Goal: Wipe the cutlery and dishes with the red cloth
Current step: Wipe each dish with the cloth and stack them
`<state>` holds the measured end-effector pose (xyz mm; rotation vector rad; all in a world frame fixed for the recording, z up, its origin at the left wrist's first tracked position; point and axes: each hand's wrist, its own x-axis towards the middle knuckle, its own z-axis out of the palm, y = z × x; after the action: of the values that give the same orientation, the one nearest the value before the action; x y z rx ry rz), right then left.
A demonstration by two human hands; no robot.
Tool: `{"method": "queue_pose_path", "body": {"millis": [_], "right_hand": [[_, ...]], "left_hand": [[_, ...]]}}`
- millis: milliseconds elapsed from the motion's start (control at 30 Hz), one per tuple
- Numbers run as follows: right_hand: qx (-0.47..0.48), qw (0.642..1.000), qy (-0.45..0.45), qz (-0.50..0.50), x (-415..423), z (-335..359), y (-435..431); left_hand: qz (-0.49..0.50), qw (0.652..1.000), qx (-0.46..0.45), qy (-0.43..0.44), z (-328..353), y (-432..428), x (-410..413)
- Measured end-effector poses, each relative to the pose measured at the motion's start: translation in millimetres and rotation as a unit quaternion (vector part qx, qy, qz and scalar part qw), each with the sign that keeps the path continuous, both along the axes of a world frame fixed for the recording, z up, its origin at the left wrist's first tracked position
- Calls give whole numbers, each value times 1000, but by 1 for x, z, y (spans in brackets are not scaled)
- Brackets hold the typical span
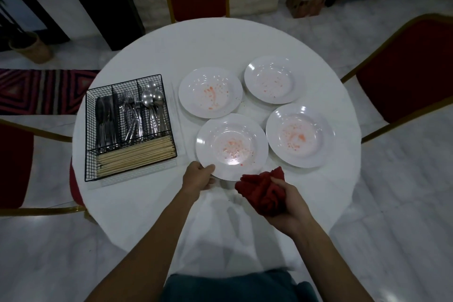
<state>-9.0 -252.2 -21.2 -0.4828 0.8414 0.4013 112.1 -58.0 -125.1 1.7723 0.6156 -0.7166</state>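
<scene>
A person's left hand (199,175) pinches the near rim of the nearest plate (231,146) while the right hand (286,203) clutches the bunched red cloth (262,191) just beside it. Wiping looks about to begin: the cloth must next reach the plate's spattered well. Three more stained plates (300,136) and a wire caddy (130,127) of cutlery sit on the round white counter (147,203), ringed by red chairs (404,76) on a pale marble floor (392,203).

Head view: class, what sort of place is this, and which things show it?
Likely a restaurant or banquet dining room: a round white-clothed table, red-cushioned chairs with gold metal frames around it, and a black wire basket stocked with steel cutlery and wooden chopsticks.
</scene>
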Motion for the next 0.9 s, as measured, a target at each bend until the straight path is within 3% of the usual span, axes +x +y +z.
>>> {"method": "queue_pose_path", "body": {"millis": [233,467,600,900], "right_hand": [[-104,994,2,-28,-7,0,-27],[-203,977,-50,28,10,14,-50],[-217,972,-73,53,14,18,-55],[-288,947,-92,110,6,32,-89]], "left_hand": [[167,978,-122,-43,5,-15,-17],[292,952,-86,-34,29,-45,-21],[255,964,-50,-46,47,-62,-14],[255,960,-80,-81,68,-63,-33]]}}
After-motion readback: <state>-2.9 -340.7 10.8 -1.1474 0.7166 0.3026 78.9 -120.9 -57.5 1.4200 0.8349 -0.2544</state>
